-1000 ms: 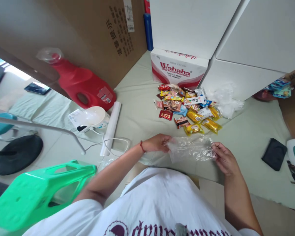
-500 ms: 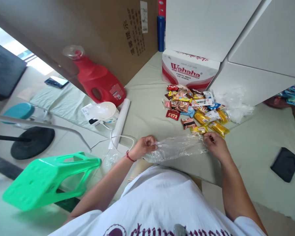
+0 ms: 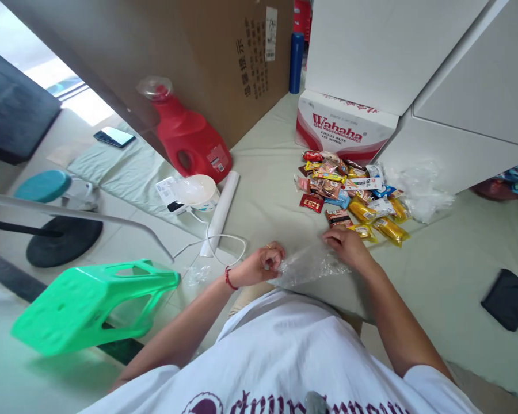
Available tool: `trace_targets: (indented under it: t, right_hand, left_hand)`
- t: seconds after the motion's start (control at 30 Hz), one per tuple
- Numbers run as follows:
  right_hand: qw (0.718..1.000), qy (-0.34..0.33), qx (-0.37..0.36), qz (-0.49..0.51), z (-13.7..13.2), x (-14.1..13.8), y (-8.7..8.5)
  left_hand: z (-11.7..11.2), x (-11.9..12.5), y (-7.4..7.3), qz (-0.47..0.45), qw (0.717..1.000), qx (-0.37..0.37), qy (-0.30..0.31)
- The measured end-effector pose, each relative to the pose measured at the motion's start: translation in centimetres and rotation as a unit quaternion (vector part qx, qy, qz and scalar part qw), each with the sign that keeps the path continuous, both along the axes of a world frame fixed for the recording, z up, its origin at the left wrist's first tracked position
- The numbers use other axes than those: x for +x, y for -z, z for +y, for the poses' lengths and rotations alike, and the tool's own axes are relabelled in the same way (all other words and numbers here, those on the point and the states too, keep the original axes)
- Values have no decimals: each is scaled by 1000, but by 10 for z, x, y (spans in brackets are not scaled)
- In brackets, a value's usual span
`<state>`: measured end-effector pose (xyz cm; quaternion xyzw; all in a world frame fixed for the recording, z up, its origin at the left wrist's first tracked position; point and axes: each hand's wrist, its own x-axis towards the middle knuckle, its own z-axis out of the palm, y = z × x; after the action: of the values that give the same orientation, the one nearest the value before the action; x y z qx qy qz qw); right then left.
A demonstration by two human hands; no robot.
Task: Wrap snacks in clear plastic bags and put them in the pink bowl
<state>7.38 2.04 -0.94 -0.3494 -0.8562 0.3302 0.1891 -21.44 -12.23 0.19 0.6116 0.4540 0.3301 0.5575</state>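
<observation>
A clear plastic bag [image 3: 308, 265] hangs between my two hands, in front of my white shirt. My left hand [image 3: 261, 264], with a red bracelet at the wrist, pinches one end of it. At the other end, my right hand [image 3: 347, 244] has its fingers closed on the bag's upper edge. Just beyond the right hand lies a pile of wrapped snacks [image 3: 328, 181] in many colours. Several yellow-wrapped snacks [image 3: 391, 229] lie at the pile's near right side.
Behind the snacks stands a Wahaha water carton [image 3: 341, 129]. Crumpled clear plastic [image 3: 427, 192] lies right of the pile. To the left are a red jug [image 3: 194, 138], a white roll [image 3: 220, 214], a paper tub [image 3: 202, 192] and a green stool [image 3: 69, 305]. A black pouch [image 3: 507, 299] lies far right.
My right hand has moved left, towards my left hand, so the plastic bag is less stretched. The whole scene has shifted slightly to the right in view.
</observation>
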Motion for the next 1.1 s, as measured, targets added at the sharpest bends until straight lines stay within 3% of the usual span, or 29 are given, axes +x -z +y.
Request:
trace_targets:
  t: [0.07,0.13,0.2,0.27,0.33,0.4,0.47,0.53,0.67,0.77,0.93,1.0,1.1]
  right_hand:
    - [999,-9,32,40,0,5,-4]
    - [995,-23,66,67,0,9,-10]
    - [992,-35,95,79,-1,10,-15]
    - [989,-46,117,80,-3,6,-18]
    - [986,-61,134,80,-5,0,-20]
    - [984,-76,144,77,-6,-6,-22]
    - [983,-84,147,74,-9,-9,-25]
    - [983,-86,145,74,-12,-7,-27]
    - [985,-59,134,87,-21,13,-28]
    - [985,-36,129,106,-29,26,-27]
    - [983,-42,124,125,-33,19,-28]
    - [983,-39,119,132,-33,20,-30]
    - [985,-17,106,137,-34,38,-32]
  left_hand:
    - [-6,-8,2,-48,995,-65,51]
    - [-7,-12,4,-83,988,-119,42]
    - [-1,-10,4,-58,990,-113,-59]
    - [13,0,1,9,982,-57,-178]
    - [31,14,-3,71,970,-12,-233]
    - [47,30,-6,130,965,-1,-227]
    - [59,44,-5,180,966,2,-184]
    - [66,51,0,171,975,-16,-140]
    - [69,52,12,87,980,-87,-157]
    - [66,57,13,31,979,-114,-168]
    - [62,88,7,-119,978,-155,-70]
    - [62,93,7,-155,971,-164,-83]
    - [60,78,9,-220,940,-215,-146]
